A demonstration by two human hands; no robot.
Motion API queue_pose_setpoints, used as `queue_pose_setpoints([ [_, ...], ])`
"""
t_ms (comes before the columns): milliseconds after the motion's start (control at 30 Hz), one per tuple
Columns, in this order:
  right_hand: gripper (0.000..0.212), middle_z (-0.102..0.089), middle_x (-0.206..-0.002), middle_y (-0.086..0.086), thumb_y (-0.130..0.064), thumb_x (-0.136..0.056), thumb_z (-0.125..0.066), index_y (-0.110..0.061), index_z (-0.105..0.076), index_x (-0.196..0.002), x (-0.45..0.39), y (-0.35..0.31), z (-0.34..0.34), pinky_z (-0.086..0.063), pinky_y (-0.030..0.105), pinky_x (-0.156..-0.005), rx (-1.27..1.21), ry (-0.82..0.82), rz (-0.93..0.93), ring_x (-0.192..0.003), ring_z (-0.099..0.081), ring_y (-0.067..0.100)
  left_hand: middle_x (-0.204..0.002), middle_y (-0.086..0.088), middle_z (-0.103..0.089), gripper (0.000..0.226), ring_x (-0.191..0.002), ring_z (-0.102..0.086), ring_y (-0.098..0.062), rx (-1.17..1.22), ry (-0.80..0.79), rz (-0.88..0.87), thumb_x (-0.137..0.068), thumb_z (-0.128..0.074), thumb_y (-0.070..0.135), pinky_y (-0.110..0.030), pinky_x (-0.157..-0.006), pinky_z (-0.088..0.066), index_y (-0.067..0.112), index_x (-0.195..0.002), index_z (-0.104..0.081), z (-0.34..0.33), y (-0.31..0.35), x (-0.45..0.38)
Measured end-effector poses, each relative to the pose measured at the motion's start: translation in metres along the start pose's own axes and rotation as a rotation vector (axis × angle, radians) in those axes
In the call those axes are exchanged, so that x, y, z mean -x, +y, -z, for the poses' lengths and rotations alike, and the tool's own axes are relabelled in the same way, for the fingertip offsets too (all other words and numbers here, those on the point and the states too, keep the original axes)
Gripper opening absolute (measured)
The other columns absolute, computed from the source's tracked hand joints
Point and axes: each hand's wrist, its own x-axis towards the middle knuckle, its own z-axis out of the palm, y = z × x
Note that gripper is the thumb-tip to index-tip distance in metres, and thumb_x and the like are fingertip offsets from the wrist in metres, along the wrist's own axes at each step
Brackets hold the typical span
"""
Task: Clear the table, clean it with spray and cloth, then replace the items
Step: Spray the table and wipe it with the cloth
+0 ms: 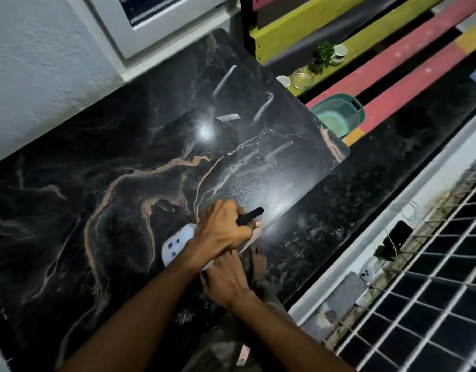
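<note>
**Black marble table, wet, with spray bottle in hand**

1. Wall [38, 76]: pale, rough plaster, far left, running along the table's back edge.

2. Window frame [150, 36]: white, above the table's far corner.

3. Table [97, 170]: black marble-pattern top with tan and white veins. Its surface is bare apart from the bottle and the hands. A patch of fine droplets and streaks lies on the right part, just beyond the hands, and two bright light reflections show on the sheen.

4. Spray bottle [176, 247]: white body with small blue marks, at the table's near edge, lying low under the wrist. Its black nozzle [251, 215] points right, towards the wet patch.

5. Left hand [223, 228]: reaches in from the lower left; fingers curled round the bottle's head, a fingertip showing just below the nozzle.

6. Right hand [226, 280]: just beside and below the left hand, at the table's edge. Back of the hand faces up; its fingers run beneath the left wrist, so I cannot tell whether they hold anything.

7. Bench [392, 49]: painted slats in yellow, red and grey, beyond the table's right end. On it stand a small green plant [324, 53], a white cup [283, 81] and a glass dish [302, 77].

8. Green tubs [339, 114]: nested, beside the table's far right corner.

9. Wire grille [433, 291]: white mesh, far right.
</note>
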Motion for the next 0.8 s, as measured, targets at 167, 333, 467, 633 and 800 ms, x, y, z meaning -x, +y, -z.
queue_pose_setpoints([
  [167, 0.044, -0.063, -0.117, 0.007, -0.024, -0.076, -0.068, -0.022, -0.058, -0.118, -0.002, 0.004, 0.005, -0.047, 0.040, -0.085, 0.040, -0.064, -0.018, -0.104, -0.057, 0.032, -0.056, 0.000, -0.054, 0.044, -0.063, -0.061, -0.027, -0.021, -0.009, 0.050, -0.078, -0.074, 0.054, -0.029, -0.060, -0.044, 0.017, -0.060, -0.060, 0.005, 0.027, -0.019],
  [333, 0.047, -0.063, -0.112, 0.008, -0.026, -0.060, -0.077, -0.026, -0.069, -0.107, -0.003, 0.021, 0.013, -0.046, 0.039, -0.077, 0.181, -0.097, -0.037, -0.101, -0.055, 0.032, -0.053, 0.006, -0.050, 0.042, -0.050, -0.050, -0.012, 0.018, -0.022, 0.032, -0.084, -0.076, 0.048, -0.021, -0.049, -0.031, 0.020, -0.060, -0.055, 0.011, 0.049, -0.041],
  [467, 0.041, -0.051, -0.109, 0.006, -0.026, -0.067, -0.068, -0.028, -0.066, -0.108, -0.007, 0.046, 0.035, -0.040, 0.040, -0.075, 0.195, -0.033, -0.084, -0.097, -0.048, 0.029, -0.055, 0.001, -0.053, 0.043, -0.051, -0.052, -0.020, 0.052, 0.065, 0.110, -0.083, -0.076, 0.049, -0.023, -0.050, -0.036, 0.017, -0.060, -0.058, 0.015, 0.056, -0.055],
  [633, 0.042, -0.048, -0.103, 0.007, -0.034, -0.078, -0.050, -0.031, -0.053, -0.119, -0.011, 0.077, 0.062, -0.039, 0.039, -0.073, 0.199, 0.068, -0.129, -0.093, -0.047, 0.030, -0.059, 0.000, -0.058, 0.043, -0.062, -0.059, -0.026, 0.054, 0.156, 0.107, -0.081, -0.075, 0.054, -0.031, -0.063, -0.047, 0.018, -0.062, -0.060, 0.019, 0.063, -0.071],
  [800, 0.054, -0.048, -0.110, 0.005, -0.038, -0.082, -0.046, -0.039, -0.054, -0.135, -0.016, 0.098, 0.076, -0.039, 0.039, -0.076, 0.219, 0.054, -0.174, -0.097, -0.046, 0.027, -0.055, 0.001, -0.054, 0.046, -0.055, -0.054, -0.021, 0.133, 0.204, 0.158, -0.083, -0.076, 0.048, -0.025, -0.055, -0.037, 0.019, -0.056, -0.053, 0.022, 0.072, -0.088],
])
